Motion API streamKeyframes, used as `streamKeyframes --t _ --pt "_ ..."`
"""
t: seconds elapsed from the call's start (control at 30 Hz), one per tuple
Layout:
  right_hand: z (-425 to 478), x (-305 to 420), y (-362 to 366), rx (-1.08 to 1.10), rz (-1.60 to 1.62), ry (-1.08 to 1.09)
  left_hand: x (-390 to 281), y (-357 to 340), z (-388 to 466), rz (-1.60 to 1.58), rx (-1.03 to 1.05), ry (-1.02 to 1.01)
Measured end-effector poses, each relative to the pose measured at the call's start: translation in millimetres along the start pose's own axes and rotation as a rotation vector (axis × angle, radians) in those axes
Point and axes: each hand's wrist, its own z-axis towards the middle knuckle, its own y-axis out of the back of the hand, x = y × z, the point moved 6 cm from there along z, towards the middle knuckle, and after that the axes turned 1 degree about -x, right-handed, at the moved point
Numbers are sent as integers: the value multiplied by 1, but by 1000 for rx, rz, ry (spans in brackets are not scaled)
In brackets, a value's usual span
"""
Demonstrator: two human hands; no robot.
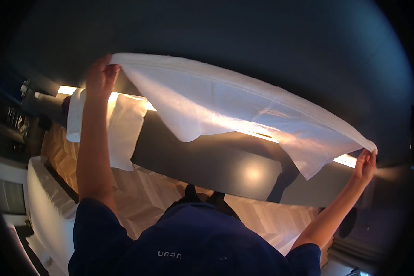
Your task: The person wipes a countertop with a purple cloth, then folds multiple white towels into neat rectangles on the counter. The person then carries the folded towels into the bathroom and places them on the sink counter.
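A white cloth, perhaps a towel (pixel 207 89), is stretched wide between my two raised hands. My left hand (pixel 102 76) pinches its upper left corner, while my right hand (pixel 365 167) grips the opposite corner, lower in the view. The upper edge runs taut in a long arc; below it the fabric sags into loose points. Under the cloth is a dark, smooth counter or cabinet top (pixel 207 155), which catches a round light reflection. Other white cloths (pixel 124 131) drape over its left end, partly hidden by my left forearm.
Warm light strips (pixel 258 135) run along the counter's back, below a dark wall (pixel 245 41). A bed or padded furniture piece with a white cover (pixel 51 207) stands at the left. Herringbone wood flooring (pixel 151 193) lies around my feet.
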Motion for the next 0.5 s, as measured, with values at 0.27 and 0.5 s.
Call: streamKeyframes --t 0.27,0.5 --pt "-4 29 -17 -55 -66 61 -10 5 -25 78 -40 71" --pt "-18 28 -18 90 -77 -54 -8 9 -27 87 -45 105"
